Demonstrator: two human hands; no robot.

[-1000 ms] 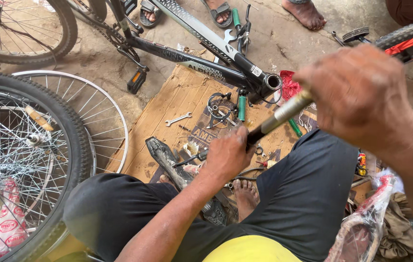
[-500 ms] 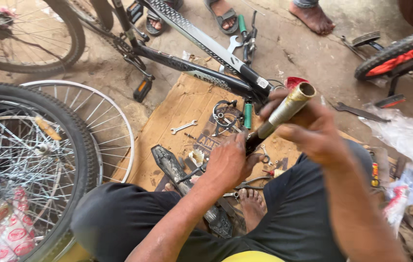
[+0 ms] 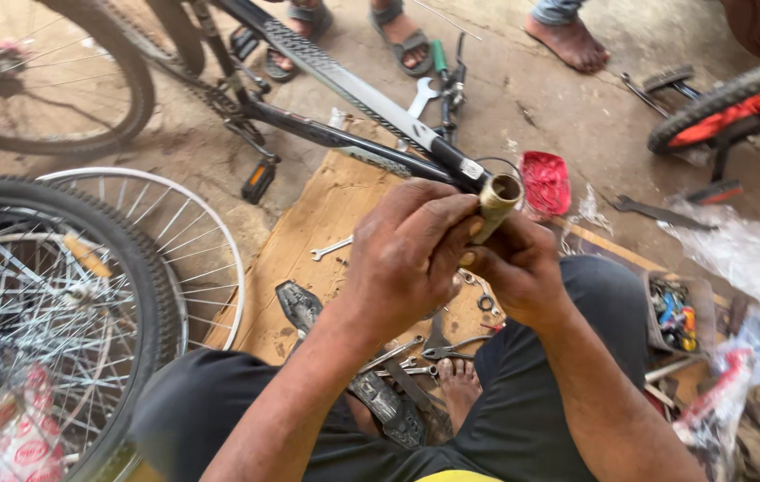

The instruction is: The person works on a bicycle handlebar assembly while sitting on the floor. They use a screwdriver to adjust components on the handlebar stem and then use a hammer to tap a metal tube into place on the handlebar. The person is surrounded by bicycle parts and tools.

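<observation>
A short brass-coloured metal tube (image 3: 496, 203) with an open round end stands up between both my hands at the centre of the view. My left hand (image 3: 406, 254) wraps over its lower part from the left. My right hand (image 3: 523, 268) grips it from the right and below. Both hands hover above a sheet of brown cardboard (image 3: 326, 223) on the ground, over my knees in dark trousers. The tube's lower end is hidden inside my fingers.
Spanners (image 3: 331, 248), pliers (image 3: 442, 344) and a black pedal (image 3: 380, 393) lie on the cardboard. A black bicycle frame (image 3: 353, 94) lies behind it. Spoked wheels (image 3: 58, 295) stand at left. A red lid (image 3: 547, 183), a small parts box (image 3: 674, 312) and other people's sandalled feet (image 3: 398, 36) are nearby.
My left hand has come up off the cardboard and closed around the tube beside my right hand. The tube now stands more upright and nearer to me.
</observation>
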